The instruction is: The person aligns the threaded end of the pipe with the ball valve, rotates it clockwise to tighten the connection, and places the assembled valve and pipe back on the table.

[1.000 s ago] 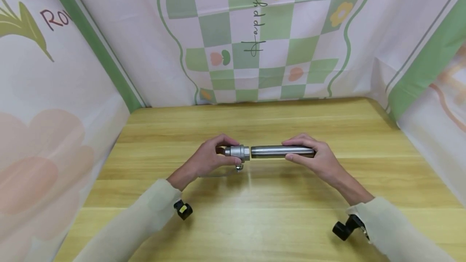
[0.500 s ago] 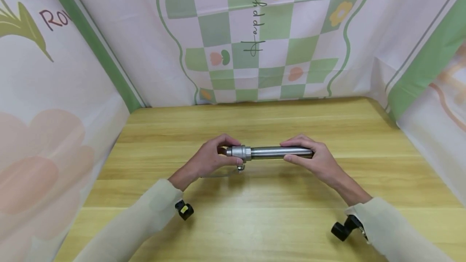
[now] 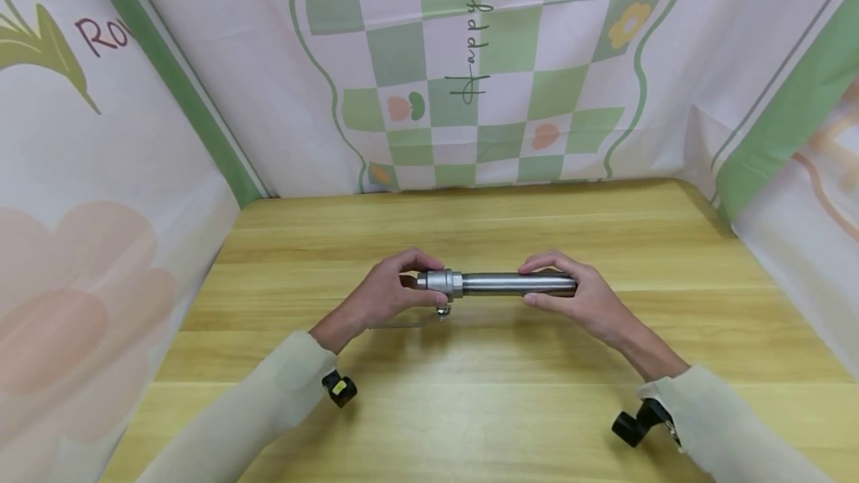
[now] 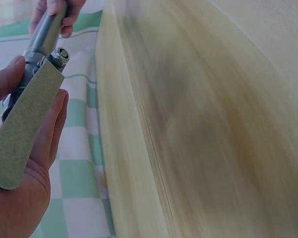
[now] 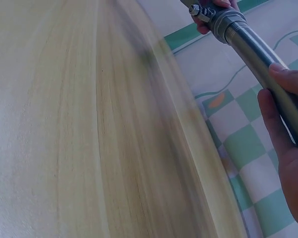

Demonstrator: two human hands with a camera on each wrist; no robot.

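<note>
My left hand (image 3: 382, 295) grips a metal ball valve (image 3: 438, 282) between thumb and fingers, above the table. In the left wrist view the valve's flat lever handle (image 4: 27, 126) lies along the palm, with a nut (image 4: 60, 55) at its pivot. To the right, my right hand (image 3: 585, 292) holds a steel pipe (image 3: 491, 284) by its far end, thumb on one side and fingers on the other. The pipe's left end meets the valve's hexagonal mouth, in line with it. Threads (image 5: 234, 34) show at that joint in the right wrist view; how deep the pipe sits is hidden.
The wooden table (image 3: 429, 408) spreads beneath both hands. A patterned cloth (image 3: 496, 95) hangs behind it, with more cloth (image 3: 101, 259) at the left and right sides. Each wrist carries a small black camera (image 3: 340, 387).
The gap between pipe and valve has closed as the pipe moved left against the valve's mouth. Since then, the right hand's fingers have shifted slightly on the pipe. The left hand has barely moved.
</note>
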